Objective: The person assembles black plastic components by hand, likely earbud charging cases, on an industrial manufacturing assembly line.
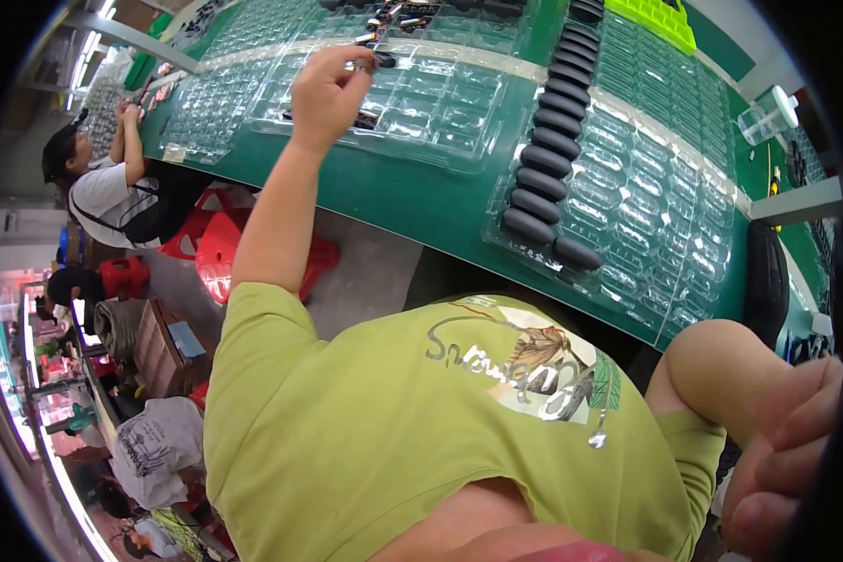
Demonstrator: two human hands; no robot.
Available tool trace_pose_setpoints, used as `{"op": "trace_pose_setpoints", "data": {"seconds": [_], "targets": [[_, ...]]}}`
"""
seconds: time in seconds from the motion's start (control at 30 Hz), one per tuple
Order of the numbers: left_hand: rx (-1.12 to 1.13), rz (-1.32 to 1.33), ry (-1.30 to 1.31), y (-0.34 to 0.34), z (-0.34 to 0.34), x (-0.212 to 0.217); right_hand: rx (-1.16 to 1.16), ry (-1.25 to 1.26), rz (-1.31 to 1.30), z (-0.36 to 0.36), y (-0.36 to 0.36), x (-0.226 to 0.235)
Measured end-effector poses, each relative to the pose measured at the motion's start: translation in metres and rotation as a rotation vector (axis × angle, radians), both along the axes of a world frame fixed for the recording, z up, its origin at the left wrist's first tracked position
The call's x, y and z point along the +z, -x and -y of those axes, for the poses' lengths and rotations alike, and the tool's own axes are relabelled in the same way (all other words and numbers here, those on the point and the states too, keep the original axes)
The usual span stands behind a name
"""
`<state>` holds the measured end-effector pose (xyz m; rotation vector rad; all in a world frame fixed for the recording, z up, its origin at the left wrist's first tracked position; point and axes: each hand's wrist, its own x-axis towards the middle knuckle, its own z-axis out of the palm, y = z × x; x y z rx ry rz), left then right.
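My left hand (328, 98) reaches across the green table (412, 211), its fingertips pinched on a small black part (382, 59) above a clear plastic compartment tray (440, 103). More small dark pieces lie in that tray, partly hidden beside the hand. To the right, a column of smooth black oval cases (545, 161) runs along another clear tray (660, 201). My right hand (787, 459) is raised close at the lower right, away from the table. Its fingers are curled, and whatever is in them is hidden.
A bright green plastic bin (656, 21) stands at the far edge, and a clear plastic jar (768, 117) at the far right. Grey metal posts (796, 201) rise from the table. Another person (108, 183) works at the left, near red stools (220, 248).
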<state>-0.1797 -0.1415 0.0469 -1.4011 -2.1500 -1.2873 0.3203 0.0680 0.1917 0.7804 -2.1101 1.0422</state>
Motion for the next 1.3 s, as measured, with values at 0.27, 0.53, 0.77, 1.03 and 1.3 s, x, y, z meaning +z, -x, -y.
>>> {"op": "trace_pose_setpoints", "data": {"seconds": [0.27, 0.53, 0.77, 1.03, 1.3], "targets": [[-0.530, -0.184, -0.114, -0.123, -0.030, 0.025, -0.478, 0.505, 0.373, 0.040, 0.142, -0.111], [-0.833, 0.000, -0.056, -0.179, -0.051, 0.011, -0.350, 0.571, 0.384, 0.041, 0.136, -0.153], [-0.965, 1.569, -0.002, -0.201, -0.050, -0.017, -0.629, 0.319, 0.119, 0.043, 0.120, -0.163], [-1.059, 1.916, -0.010, -0.221, -0.048, -0.029, -0.675, 0.215, 0.127, 0.048, 0.111, -0.162], [-0.769, 1.130, -0.009, -0.224, -0.043, -0.023, -0.382, 1.021, 0.367, 0.054, 0.103, -0.180]]}}
